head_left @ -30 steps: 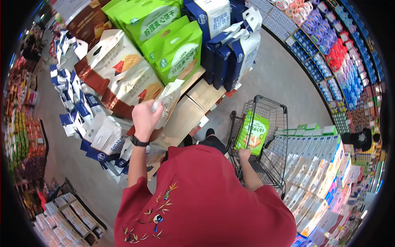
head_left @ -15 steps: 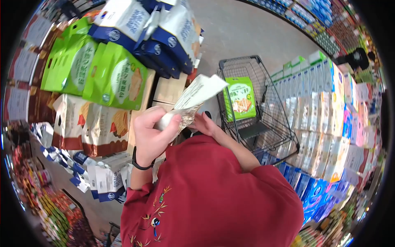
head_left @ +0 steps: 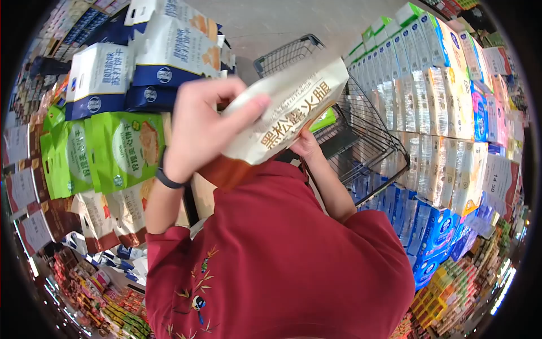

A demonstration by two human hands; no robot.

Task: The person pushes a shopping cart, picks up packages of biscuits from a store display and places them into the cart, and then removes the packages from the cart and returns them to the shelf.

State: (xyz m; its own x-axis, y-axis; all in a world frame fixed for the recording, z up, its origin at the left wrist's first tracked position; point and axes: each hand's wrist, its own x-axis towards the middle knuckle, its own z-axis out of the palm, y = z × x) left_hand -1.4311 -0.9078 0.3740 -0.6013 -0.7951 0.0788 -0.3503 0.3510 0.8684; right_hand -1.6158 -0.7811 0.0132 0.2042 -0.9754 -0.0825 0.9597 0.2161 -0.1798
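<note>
My left hand (head_left: 212, 121) is wrapped round the top left part of a cream and brown snack bag (head_left: 291, 113), raised in front of my chest and tilted. My right hand (head_left: 306, 144) touches the bag's lower right edge, its fingers partly hidden behind it. Behind the bag stands a black wire shopping cart (head_left: 375, 133). Part of a green bag (head_left: 324, 120) shows inside the cart; the rest is covered by the held bag.
Blue and white bags (head_left: 175, 48), green bags (head_left: 127, 150) and cream and brown bags (head_left: 107, 217) are stacked at the left, beside price signs (head_left: 35, 231). Tall stacks of packaged cartons (head_left: 435, 107) stand right of the cart. Blue packs (head_left: 432, 231) lie below them.
The cream and brown bag has come off the display with my left hand and moved right, towards the cart. My right hand has left the cart and reached the bag. The view has turned right.
</note>
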